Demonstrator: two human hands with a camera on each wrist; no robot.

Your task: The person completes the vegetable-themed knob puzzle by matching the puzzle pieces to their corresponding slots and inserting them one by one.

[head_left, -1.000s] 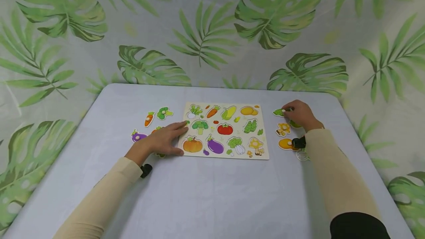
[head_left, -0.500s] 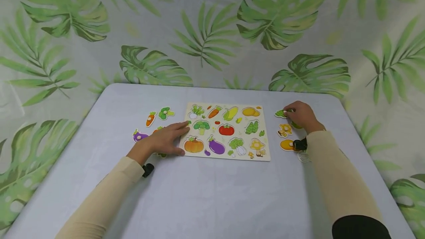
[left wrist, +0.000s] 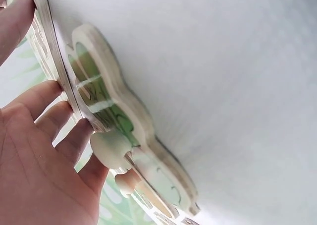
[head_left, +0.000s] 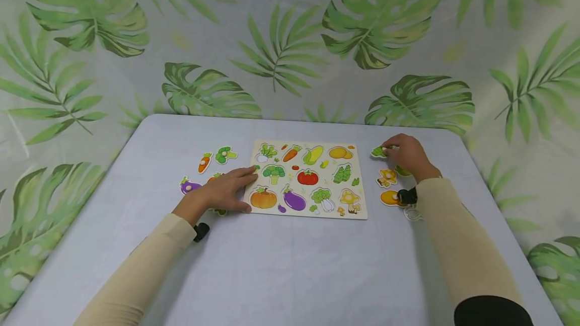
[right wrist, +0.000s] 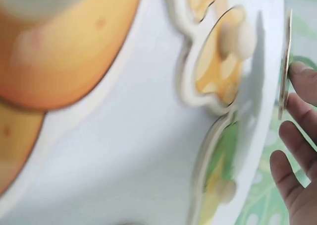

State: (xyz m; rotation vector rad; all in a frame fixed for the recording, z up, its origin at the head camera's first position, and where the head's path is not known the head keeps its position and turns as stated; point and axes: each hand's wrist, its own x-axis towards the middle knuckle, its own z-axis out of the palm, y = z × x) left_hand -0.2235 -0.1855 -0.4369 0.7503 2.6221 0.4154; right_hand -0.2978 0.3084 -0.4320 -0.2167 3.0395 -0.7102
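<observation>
Veg puzzle on the go, both hands down

Leaf-print cloth hangs behind a pale grey tabletop (head_left: pixel 290 265), w/ the wooden puzzle board (head_left: pixel 306 179) lying flat at centre. Left hand (head_left: pixel 223 191) rests flat, fingers straight, tips on the board's left edge, holding nothing. Beside it lie a carrot piece (head_left: pixel 204 162), a broccoli piece (head_left: pixel 224 154) & an aubergine piece (head_left: pixel 189 185). Right hand (head_left: pixel 406 155) is off to the board's right, fingers curled, pinching a green leafy piece (head_left: pixel 378 152) by its knob; piece looks just above or on the cloth, can't tell which. Near that wrist: a mushroom piece (head_left: pixel 386 177) & an orange piece (head_left: pixel 390 197), both flat on the tabletop
</observation>
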